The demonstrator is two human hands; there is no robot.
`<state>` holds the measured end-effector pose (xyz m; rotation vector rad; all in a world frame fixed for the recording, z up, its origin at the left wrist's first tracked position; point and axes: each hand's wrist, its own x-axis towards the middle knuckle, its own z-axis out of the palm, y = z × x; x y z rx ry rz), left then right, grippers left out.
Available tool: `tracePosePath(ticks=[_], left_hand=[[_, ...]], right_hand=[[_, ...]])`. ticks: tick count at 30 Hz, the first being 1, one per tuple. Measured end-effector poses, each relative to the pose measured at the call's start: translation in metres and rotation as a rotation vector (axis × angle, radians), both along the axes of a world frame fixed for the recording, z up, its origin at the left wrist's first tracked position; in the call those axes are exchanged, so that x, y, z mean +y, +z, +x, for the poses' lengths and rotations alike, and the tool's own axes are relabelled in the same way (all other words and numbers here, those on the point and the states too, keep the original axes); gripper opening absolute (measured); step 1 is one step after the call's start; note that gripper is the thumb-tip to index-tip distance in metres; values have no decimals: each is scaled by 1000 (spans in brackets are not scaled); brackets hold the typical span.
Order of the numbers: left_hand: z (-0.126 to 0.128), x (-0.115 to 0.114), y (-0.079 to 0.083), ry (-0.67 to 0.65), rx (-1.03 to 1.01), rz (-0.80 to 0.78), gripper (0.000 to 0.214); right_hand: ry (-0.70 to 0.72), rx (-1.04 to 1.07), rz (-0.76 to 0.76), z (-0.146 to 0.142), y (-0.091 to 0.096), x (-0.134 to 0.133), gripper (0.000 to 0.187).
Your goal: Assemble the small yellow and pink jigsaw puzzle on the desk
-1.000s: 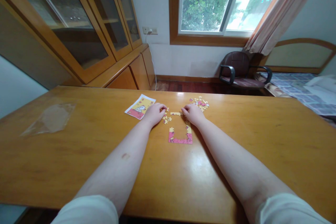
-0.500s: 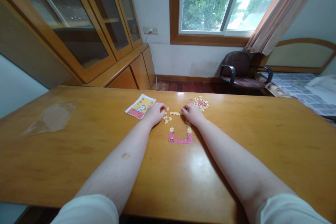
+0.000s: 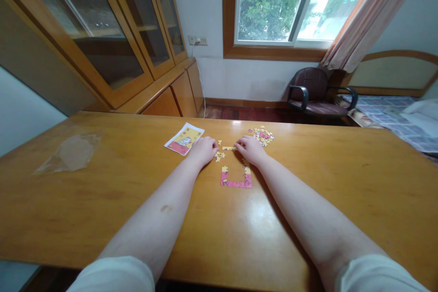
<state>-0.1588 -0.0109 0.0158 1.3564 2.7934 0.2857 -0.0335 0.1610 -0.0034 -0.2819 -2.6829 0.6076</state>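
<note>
My left hand has its fingers curled together at the small cluster of loose yellow jigsaw pieces; what its fingertips hold, if anything, is hidden. With fingers closed, my right hand grips the right end of a short yellow puzzle strip lying on the table. Nearer to me lies a joined puzzle border, pink along the bottom with yellow side pieces; my right hand partly covers its right side. One loose yellow puzzle piece rests beyond the strip.
A picture sheet lies beside my left hand. Beyond my right hand is a pile of jigsaw pieces. A clear plastic bag lies at the left of the wooden table. An armchair stands past the far edge.
My left hand has moved slightly toward me, its fingertips now lower by the loose yellow pieces. My right hand stays at the strip's right end. The view has shifted slightly.
</note>
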Motion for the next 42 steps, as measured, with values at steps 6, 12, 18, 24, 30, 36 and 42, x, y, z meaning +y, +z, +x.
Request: tracePosePath(ticks=[6,12,18,24,30,36,42], left_hand=[[-2,-5,1,-6,6,24,27],[5,-15,8,-37,26,-71,27],[8,-14,7,-32,48,-75,24],[6,-13,5,-116,57,-46,26],[2,-11,4,-83,20,-18,24],[3,-11,4,-68,1,-8,22],[4,-11,4,-93,31,-9,22]], right_hand=[[-2,-24,12,0,1,0,21],[-7,-36,16,0,2,0,22],[216,-22,71,3,11,-9,20],[543,-96,116,9,21,-34,28],[646,-108,149,9,18,-46,41],[595,-123,140,9,21,-32,29],[517,-95,129,10,20,-23,28]])
